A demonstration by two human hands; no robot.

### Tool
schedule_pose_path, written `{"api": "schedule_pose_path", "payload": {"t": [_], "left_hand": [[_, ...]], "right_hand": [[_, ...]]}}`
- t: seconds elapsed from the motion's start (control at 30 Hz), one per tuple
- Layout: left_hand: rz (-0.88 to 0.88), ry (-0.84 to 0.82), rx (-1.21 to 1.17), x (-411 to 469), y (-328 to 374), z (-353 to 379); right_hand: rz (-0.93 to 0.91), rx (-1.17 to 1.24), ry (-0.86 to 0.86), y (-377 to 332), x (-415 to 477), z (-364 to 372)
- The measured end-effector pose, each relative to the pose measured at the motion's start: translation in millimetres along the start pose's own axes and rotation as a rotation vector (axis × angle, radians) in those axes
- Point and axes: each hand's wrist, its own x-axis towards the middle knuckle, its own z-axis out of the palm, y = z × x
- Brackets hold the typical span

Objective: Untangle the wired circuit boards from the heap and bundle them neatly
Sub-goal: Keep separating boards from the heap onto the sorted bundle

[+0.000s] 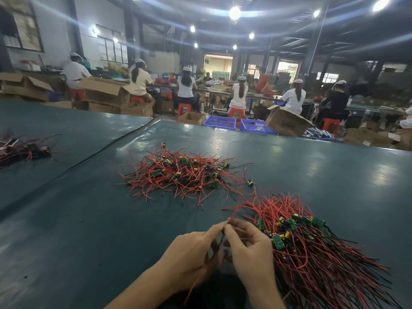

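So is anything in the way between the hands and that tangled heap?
Nothing visible. Only bare table lies between the heap and the left hand and right hand, which pinch a red wire. The neat bundle sits off to the right.

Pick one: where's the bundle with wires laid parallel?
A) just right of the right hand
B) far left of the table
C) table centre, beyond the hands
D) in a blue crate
A: the aligned bundle lies just right of the right hand, which together with the left hand pinches a red wire; the pile at the centre is a tangled heap.
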Motion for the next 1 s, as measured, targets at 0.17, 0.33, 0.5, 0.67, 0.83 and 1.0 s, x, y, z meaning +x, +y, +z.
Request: {"api": "schedule_pose_path", "payload": {"t": [0.17, 0.33, 0.5, 0.67, 0.83, 1.0], "left_hand": [[0.073, 0.042, 0.037, -0.4, -11.1, 3.4], [-0.004, 0.151, 0.0, 0.6, -19.3, 2.3], [-0.05, 0.218, 0.043, 4.4, -28.7, -1.2], [-0.118, 0.365, 0.114, 24.4, -52.3, -8.6], [-0.197, 0.46, 0.153, 59.8, -83.1, -28.3], [-0.19, 0.319, 0.268, 99.2, -93.7, -37.1]], "right_hand": [[-0.129, -0.288, 0.17, -0.6, 10.2, -26.4], [-0.126, -0.884, 0.099, -0.2, 4.6, -32.9], [-0.115, -1.128, 0.02, 1.7, 3.8, -26.9], [-0.335, -0.887, -0.138, 13.5, -1.4, -5.5], [-0.326, -0.816, -0.197, 21.5, 7.7, 0.6], [-0.271, -0.891, -0.133, 26.2, 16.6, -6.1]]}}
